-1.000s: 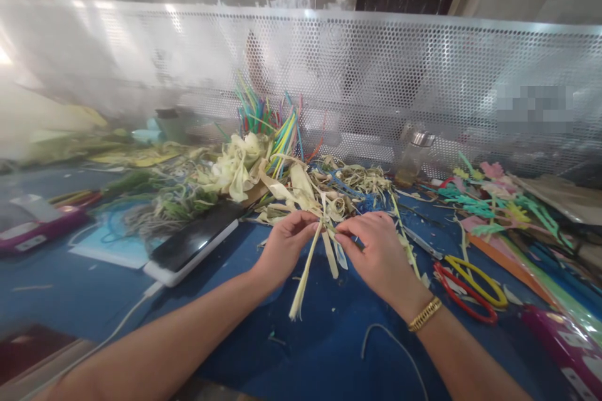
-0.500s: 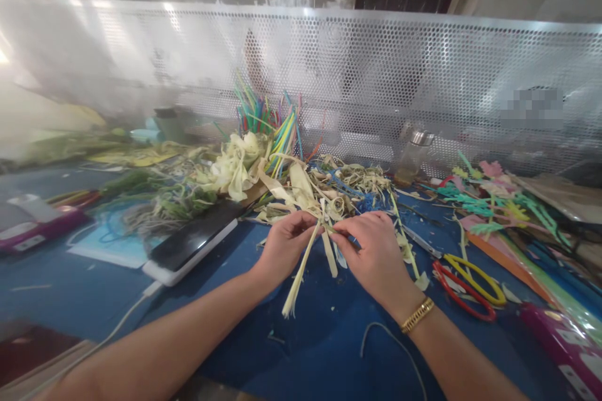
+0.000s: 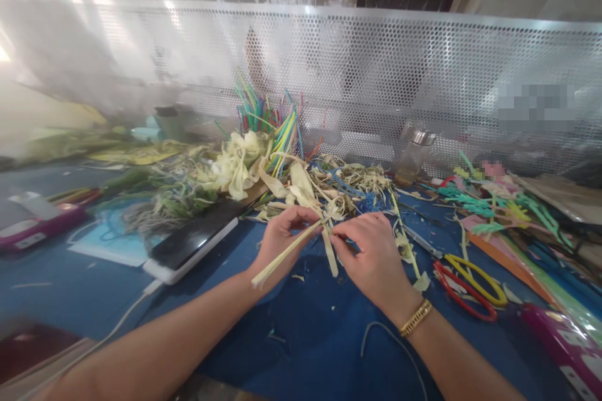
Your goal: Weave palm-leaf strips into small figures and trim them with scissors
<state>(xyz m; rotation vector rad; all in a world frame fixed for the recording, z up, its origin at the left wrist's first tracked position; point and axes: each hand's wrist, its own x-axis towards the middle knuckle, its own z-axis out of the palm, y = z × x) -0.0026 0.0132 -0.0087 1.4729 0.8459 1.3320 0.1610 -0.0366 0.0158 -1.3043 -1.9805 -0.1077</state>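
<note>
The left hand [image 3: 281,239] and right hand [image 3: 371,258] each have their grip clamped on pale leaf strips [image 3: 282,257] just above the desk [image 3: 320,338]. Judging by loose ends below the grips, the folding looks barely begun.

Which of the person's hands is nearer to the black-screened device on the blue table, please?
Left. The left hand is just right of the device; the right hand lies farther right, beyond it.
</note>
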